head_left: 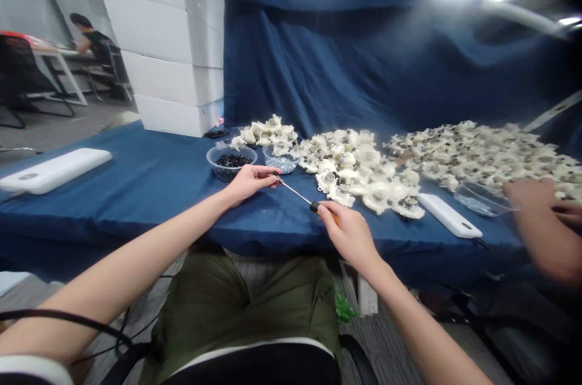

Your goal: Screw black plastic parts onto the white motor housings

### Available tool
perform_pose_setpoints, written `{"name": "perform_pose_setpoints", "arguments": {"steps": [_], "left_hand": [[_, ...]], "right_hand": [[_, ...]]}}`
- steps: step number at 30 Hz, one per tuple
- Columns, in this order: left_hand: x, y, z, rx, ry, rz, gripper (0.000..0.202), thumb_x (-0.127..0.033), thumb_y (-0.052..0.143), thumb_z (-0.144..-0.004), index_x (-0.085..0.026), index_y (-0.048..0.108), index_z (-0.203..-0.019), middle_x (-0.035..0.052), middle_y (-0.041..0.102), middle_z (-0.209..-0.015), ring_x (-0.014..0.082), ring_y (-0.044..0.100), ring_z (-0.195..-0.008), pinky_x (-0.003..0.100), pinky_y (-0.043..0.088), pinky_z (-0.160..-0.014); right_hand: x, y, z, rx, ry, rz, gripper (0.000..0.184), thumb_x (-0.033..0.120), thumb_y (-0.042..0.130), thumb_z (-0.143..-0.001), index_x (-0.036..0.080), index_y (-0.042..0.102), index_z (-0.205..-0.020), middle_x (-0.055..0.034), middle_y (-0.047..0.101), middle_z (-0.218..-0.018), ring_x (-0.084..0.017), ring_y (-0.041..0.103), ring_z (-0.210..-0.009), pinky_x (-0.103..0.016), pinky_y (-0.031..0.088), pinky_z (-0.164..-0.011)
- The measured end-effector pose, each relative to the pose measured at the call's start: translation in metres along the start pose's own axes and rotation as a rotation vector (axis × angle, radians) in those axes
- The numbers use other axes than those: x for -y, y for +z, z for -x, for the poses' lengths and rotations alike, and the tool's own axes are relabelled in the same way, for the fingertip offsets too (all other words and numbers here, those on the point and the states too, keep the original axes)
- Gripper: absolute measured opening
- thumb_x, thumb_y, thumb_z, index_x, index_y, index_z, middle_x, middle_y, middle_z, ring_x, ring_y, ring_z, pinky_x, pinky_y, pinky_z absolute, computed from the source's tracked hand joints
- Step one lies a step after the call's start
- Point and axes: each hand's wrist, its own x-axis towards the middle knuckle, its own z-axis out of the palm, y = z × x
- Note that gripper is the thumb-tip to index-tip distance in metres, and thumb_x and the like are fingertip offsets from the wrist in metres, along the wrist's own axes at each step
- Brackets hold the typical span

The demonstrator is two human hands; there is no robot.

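Observation:
My right hand (pixel 348 233) is closed around the orange-and-black handle of a screwdriver (pixel 296 193), whose metal shaft points up and left. At the shaft's tip, my left hand (pixel 252 184) pinches a small dark part (pixel 276 176); its exact kind is too small to make out. Just behind the left hand stand a clear round tub of black pieces (pixel 233 160) and a clear tub of small silvery pieces (pixel 282 163), which look like screws. Cream-coloured plastic parts (pixel 359 170) lie heaped beyond the right hand.
A blue cloth covers the table (pixel 154 185). White power banks lie at left (pixel 59 170) and right (pixel 449 215). Another person's hand (pixel 530 194) is beside a clear tub (pixel 484 198) at right. White boxes (pixel 159 39) are stacked at the back left.

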Motion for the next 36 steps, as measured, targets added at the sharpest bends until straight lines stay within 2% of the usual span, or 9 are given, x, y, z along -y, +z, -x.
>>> {"name": "perform_pose_setpoints", "arguments": {"steps": [3, 8, 12, 15, 18, 20, 24, 30, 36], "left_hand": [[-0.001, 0.002, 0.001, 0.025, 0.015, 0.003, 0.048, -0.041, 0.085, -0.075, -0.014, 0.077, -0.113, 0.0098, 0.081, -0.099, 0.0148, 0.073, -0.083, 0.027, 0.06, -0.087], [-0.002, 0.002, 0.001, 0.001, 0.042, 0.028, 0.046, -0.04, 0.083, -0.078, -0.014, 0.076, -0.114, 0.0112, 0.08, -0.099, 0.0169, 0.074, -0.09, 0.027, 0.06, -0.086], [-0.004, 0.002, 0.002, -0.053, 0.077, 0.045, 0.051, -0.041, 0.081, -0.08, -0.016, 0.071, -0.123, 0.0102, 0.08, -0.096, 0.0182, 0.075, -0.093, 0.028, 0.06, -0.086], [-0.006, 0.003, 0.004, -0.04, 0.08, 0.018, 0.051, -0.042, 0.084, -0.076, -0.015, 0.074, -0.117, 0.0107, 0.08, -0.091, 0.0191, 0.075, -0.086, 0.031, 0.061, -0.084], [-0.006, 0.004, 0.004, -0.014, 0.07, -0.022, 0.053, -0.042, 0.088, -0.07, -0.015, 0.077, -0.114, 0.0111, 0.08, -0.093, 0.0208, 0.076, -0.086, 0.032, 0.061, -0.086], [-0.004, 0.004, 0.004, 0.003, 0.066, -0.047, 0.06, -0.043, 0.091, -0.067, -0.016, 0.076, -0.118, 0.0112, 0.081, -0.097, 0.0226, 0.076, -0.091, 0.033, 0.061, -0.088], [-0.002, 0.001, 0.003, -0.051, 0.101, -0.099, 0.062, -0.044, 0.092, -0.063, -0.015, 0.077, -0.116, 0.0104, 0.08, -0.096, 0.0229, 0.074, -0.089, 0.034, 0.06, -0.089], [-0.002, 0.001, 0.005, -0.177, 0.186, -0.129, 0.053, -0.044, 0.091, -0.066, -0.016, 0.08, -0.11, 0.0071, 0.079, -0.09, 0.0196, 0.071, -0.085, 0.031, 0.058, -0.085], [-0.009, 0.003, 0.008, -0.086, 0.129, -0.09, 0.042, -0.043, 0.092, -0.063, -0.015, 0.08, -0.092, 0.0073, 0.078, -0.08, 0.0176, 0.07, -0.073, 0.027, 0.057, -0.072]], "right_hand": [[0.0, 0.0, -0.003, 0.272, 0.153, -0.394, 0.042, 0.055, 0.042, -0.099, 0.023, 0.064, -0.115, -0.0022, 0.07, -0.075, -0.014, 0.059, -0.052, -0.026, 0.047, -0.054], [0.001, -0.013, 0.0, 0.521, 0.33, -0.662, 0.05, 0.063, 0.046, -0.096, 0.016, 0.059, -0.103, -0.0004, 0.063, -0.068, -0.009, 0.054, -0.047, -0.02, 0.042, -0.046], [0.003, -0.022, 0.003, 0.416, 0.229, -0.713, 0.048, 0.064, 0.055, -0.091, 0.018, 0.059, -0.106, 0.0045, 0.053, -0.069, -0.005, 0.047, -0.046, -0.017, 0.034, -0.045], [0.01, -0.016, -0.007, 0.303, 0.126, -0.8, 0.039, 0.056, 0.063, -0.088, 0.022, 0.051, -0.106, 0.0048, 0.055, -0.075, -0.008, 0.055, -0.057, -0.02, 0.046, -0.055], [0.023, 0.003, -0.032, 0.213, 0.031, -0.778, 0.039, 0.047, 0.071, -0.081, 0.024, 0.049, -0.104, 0.0061, 0.053, -0.075, -0.009, 0.054, -0.058, -0.022, 0.048, -0.057], [0.031, 0.019, -0.053, 0.133, -0.121, -0.654, 0.036, 0.043, 0.073, -0.078, 0.022, 0.057, -0.101, 0.0071, 0.048, -0.066, -0.008, 0.047, -0.053, -0.021, 0.042, -0.052], [0.037, 0.046, -0.084, 0.069, -0.224, -0.629, 0.032, 0.042, 0.077, -0.076, 0.02, 0.067, -0.098, 0.0063, 0.047, -0.061, -0.008, 0.043, -0.055, -0.022, 0.038, -0.055], [0.031, 0.057, -0.084, -0.005, -0.287, -0.567, 0.038, 0.048, 0.073, -0.082, 0.021, 0.072, -0.107, 0.005, 0.049, -0.063, -0.009, 0.042, -0.057, -0.024, 0.039, -0.059], [0.031, 0.061, -0.081, -0.087, -0.359, -0.474, 0.032, 0.047, 0.071, -0.084, 0.021, 0.075, -0.102, 0.0016, 0.058, -0.071, -0.012, 0.051, -0.065, -0.025, 0.044, -0.069]]}}
